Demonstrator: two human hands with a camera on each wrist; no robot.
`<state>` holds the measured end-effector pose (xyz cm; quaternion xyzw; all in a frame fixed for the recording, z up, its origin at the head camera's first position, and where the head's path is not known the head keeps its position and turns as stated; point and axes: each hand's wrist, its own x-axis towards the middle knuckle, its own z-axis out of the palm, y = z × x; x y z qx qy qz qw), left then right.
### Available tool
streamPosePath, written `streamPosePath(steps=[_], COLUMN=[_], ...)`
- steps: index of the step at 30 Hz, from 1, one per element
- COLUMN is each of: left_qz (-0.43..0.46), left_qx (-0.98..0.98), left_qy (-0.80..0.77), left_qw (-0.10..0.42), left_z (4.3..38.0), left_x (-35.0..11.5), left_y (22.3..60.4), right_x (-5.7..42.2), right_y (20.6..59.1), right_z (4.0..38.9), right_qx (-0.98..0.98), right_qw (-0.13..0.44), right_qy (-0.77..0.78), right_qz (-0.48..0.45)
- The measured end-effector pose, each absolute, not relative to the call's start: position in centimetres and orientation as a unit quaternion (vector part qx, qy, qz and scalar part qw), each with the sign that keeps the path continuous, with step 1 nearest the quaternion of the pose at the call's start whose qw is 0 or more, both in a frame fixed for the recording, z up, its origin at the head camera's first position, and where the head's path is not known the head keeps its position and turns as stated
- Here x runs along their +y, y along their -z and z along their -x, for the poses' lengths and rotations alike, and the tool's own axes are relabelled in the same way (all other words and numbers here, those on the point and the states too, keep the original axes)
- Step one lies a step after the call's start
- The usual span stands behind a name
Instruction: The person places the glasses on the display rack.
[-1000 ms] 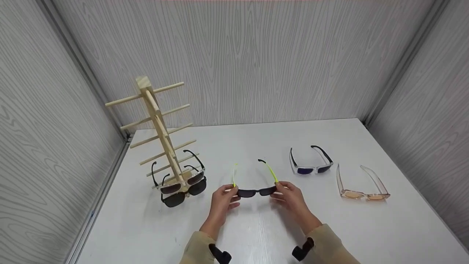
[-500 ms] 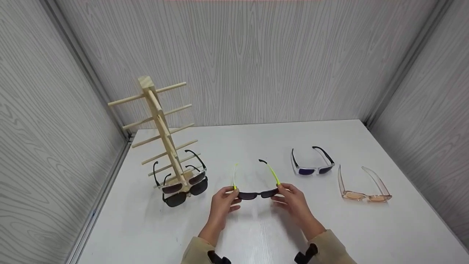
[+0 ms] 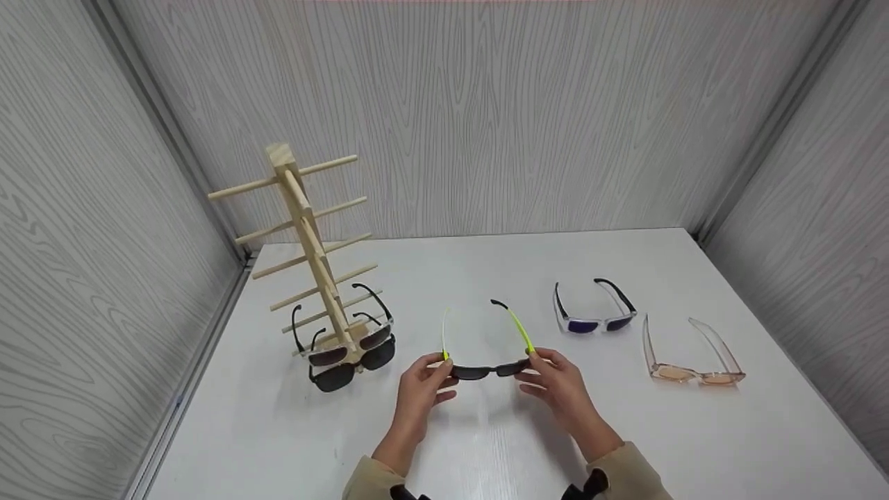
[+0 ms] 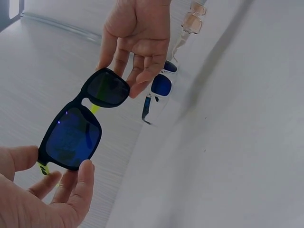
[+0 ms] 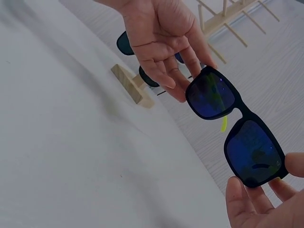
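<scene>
Both hands hold one pair of sunglasses [image 3: 472, 373] with a black front, dark lenses and yellow-green temples unfolded away from the person. My left hand [image 3: 418, 389] pinches its left corner by the hinge, and my right hand [image 3: 561, 385] pinches the right corner. In the left wrist view the lenses of the sunglasses [image 4: 73, 137] look blue, with a hand at each end. The right wrist view shows the same sunglasses [image 5: 254, 149] from the other side, held above the white table [image 5: 71, 142].
A wooden display rack [image 3: 305, 229] with several pegs stands at left, bearing clear-framed sunglasses [image 3: 326, 357] and black sunglasses [image 3: 335, 377] low down. On the table [image 3: 444, 278] at right lie clear-framed sunglasses with black temples [image 3: 583, 326] and pinkish glasses [image 3: 674, 373]. Panelled walls enclose the table.
The held sunglasses have tipped slightly, both hands keeping their grip at the corners. The whole scene has shifted a little to the right in the head view.
</scene>
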<state>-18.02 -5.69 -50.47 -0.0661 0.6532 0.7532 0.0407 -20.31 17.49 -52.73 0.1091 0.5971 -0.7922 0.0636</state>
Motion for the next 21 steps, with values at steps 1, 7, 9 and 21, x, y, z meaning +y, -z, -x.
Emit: streamPosePath(steps=[1, 7, 9, 21], left_qz=[0.063, 0.051, 0.048, 0.032], left_qx=[0.654, 0.659, 0.661, 0.662], left_qy=[-0.753, -0.750, -0.749, -0.749], left_qw=[0.039, 0.022, 0.018, 0.012], left_z=[17.9, 17.9, 17.8, 16.7], left_x=[-5.7, -5.7, -5.6, -6.1], left_y=[50.3, 51.0, 50.9, 49.9], right_x=[17.5, 17.5, 17.5, 17.3], right_y=[52.6, 51.9, 51.8, 50.8], right_z=[20.2, 19.9, 19.8, 19.4], right_qx=[0.597, 0.595, 0.594, 0.589], right_qw=[0.063, 0.061, 0.059, 0.064], right_qy=[0.792, 0.796, 0.798, 0.803], right_qz=[-0.107, -0.093, -0.089, -0.063])
